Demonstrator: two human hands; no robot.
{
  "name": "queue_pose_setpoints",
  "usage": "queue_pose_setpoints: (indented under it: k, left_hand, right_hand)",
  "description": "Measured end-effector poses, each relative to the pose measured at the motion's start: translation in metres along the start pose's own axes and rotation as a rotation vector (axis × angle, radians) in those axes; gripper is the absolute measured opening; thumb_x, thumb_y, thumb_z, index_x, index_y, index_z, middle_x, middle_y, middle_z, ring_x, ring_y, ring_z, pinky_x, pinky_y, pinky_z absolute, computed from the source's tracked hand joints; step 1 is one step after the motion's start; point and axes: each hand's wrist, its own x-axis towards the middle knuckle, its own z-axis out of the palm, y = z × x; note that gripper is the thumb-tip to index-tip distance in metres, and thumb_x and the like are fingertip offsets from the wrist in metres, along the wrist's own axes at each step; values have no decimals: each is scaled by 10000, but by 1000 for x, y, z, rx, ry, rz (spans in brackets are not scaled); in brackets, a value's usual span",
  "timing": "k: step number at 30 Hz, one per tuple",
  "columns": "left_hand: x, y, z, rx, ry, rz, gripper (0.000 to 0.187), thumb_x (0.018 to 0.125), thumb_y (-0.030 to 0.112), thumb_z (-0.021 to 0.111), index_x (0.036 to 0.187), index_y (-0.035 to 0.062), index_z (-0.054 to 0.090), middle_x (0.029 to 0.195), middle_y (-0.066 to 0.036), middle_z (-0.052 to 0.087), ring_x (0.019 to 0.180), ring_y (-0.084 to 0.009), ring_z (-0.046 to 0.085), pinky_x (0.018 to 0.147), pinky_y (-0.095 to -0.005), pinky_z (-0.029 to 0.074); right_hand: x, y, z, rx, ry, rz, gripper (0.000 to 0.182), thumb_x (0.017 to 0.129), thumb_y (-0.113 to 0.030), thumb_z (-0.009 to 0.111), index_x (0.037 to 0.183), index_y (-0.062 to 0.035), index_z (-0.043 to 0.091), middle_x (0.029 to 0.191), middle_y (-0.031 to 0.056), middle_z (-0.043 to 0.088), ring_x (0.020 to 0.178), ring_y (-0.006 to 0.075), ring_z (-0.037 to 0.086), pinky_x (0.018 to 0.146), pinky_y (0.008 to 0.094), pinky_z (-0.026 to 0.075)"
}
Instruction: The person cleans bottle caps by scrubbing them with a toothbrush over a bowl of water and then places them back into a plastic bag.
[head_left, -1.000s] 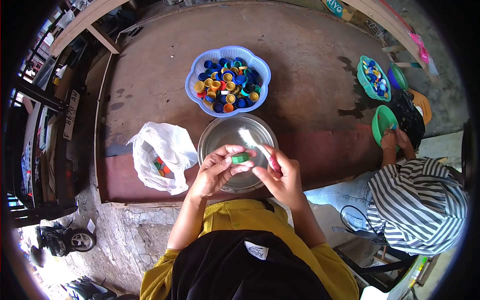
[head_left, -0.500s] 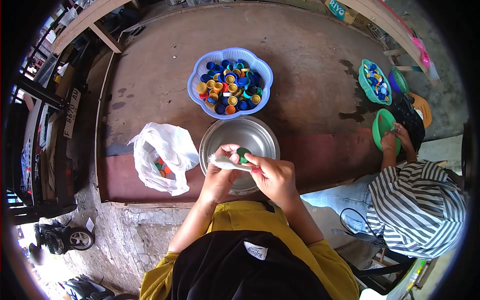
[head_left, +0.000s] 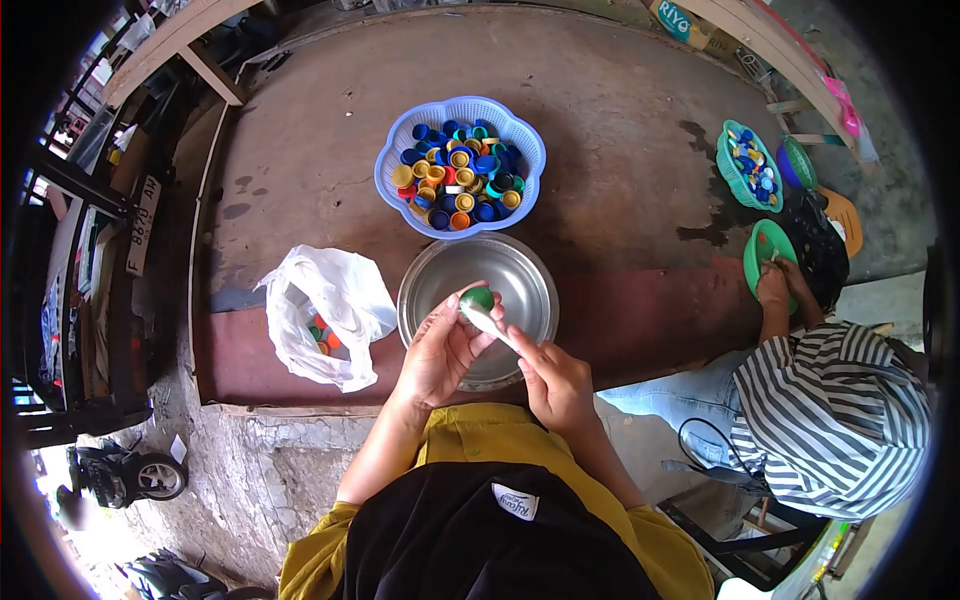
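A green bottle cap (head_left: 478, 298) is pinched in the fingers of my left hand (head_left: 437, 350), above the near part of a metal basin (head_left: 420, 268). My right hand (head_left: 556, 380) grips a white toothbrush (head_left: 490, 324) by its handle, and the brush's head end meets the cap. Just beyond the basin stands a blue plastic basket (head_left: 393, 140) holding many blue, yellow, orange and red caps. To the left a white plastic bag (head_left: 335, 285) gapes with orange and green caps inside.
At the right, a person in a striped shirt (head_left: 840, 410) works with both hands over a green bowl (head_left: 757, 262). Beyond it sits a teal basket (head_left: 733, 170) of caps. The wooden table (head_left: 620, 160) has a raised left edge and dark wet patches.
The toothbrush has swung so that its head end now meets the green cap. My right hand has shifted down and slightly right. The other person's hands have moved closer together.
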Motion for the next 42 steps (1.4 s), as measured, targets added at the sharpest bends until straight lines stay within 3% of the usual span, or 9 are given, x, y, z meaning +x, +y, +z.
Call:
queue_pose_setpoints:
  k: [11,14,17,21,26,30,35,39,42]
  left_hand:
    - [0,13,-9,-19,-48,-104,448,937,214,477,1309,-17,385,1036,-81,568,931,-160,573,860,-306,469]
    - [-3,15,3,60,37,-78,416,940,203,477,1288,-18,415,1018,-53,567,927,-139,559,843,-297,465]
    - [-3,13,-8,93,-131,-68,382,950,187,459,1270,-21,440,1042,-48,561,935,-127,549,841,-300,462]
    - [-1,5,-5,442,2,173,355,958,141,443,1278,-10,442,1112,-51,534,958,-107,531,878,-286,436]
    - [-5,6,-4,830,-53,430,572,895,-13,503,1392,7,218,1020,-84,536,981,-139,538,874,-271,432]
    - [-8,4,4,928,-46,515,722,859,-73,528,1427,50,99,999,-103,541,965,-159,560,844,-263,450]
    - [-7,6,0,1035,-37,598,829,839,-77,556,1437,88,5,994,-134,560,985,-210,600,820,-281,505]
    - [-4,7,-4,1277,-59,742,873,817,-92,566,1414,33,-58,991,-157,566,968,-251,613,819,-333,541]
    - [-1,4,-11,1332,-55,789,897,799,-97,580,1400,-3,-80,988,-162,566,958,-261,614,824,-346,540]
  right_hand:
    - [-1,-1,4,-148,-90,-18,448,791,-34,596,1218,-168,579,609,59,483,470,187,509,461,319,451]
    - [-1,11,7,-157,42,-55,473,809,-61,582,1247,-236,554,587,40,428,439,173,481,432,318,435]
    - [9,21,1,-179,143,85,467,823,-70,577,1259,-234,542,597,46,461,451,190,501,439,324,439]
    - [5,5,-1,-6,99,-25,441,844,-77,556,1266,-202,533,635,62,530,491,210,543,472,337,461]
    - [10,10,1,4,89,164,391,865,-53,516,1245,-143,544,856,145,648,715,277,651,603,346,511]
    - [3,4,-5,137,39,12,383,866,-49,511,1238,-130,548,810,146,634,665,278,631,588,342,499]
    - [8,15,-2,-9,93,120,413,842,-61,538,1241,-171,555,710,91,604,566,242,595,531,338,486]
    - [-2,-2,-3,-133,-33,17,445,813,-57,565,1237,-194,559,672,47,582,533,207,581,497,333,484]
    - [4,19,1,-219,129,120,470,805,-60,574,1244,-225,555,666,37,580,519,194,567,477,319,475]
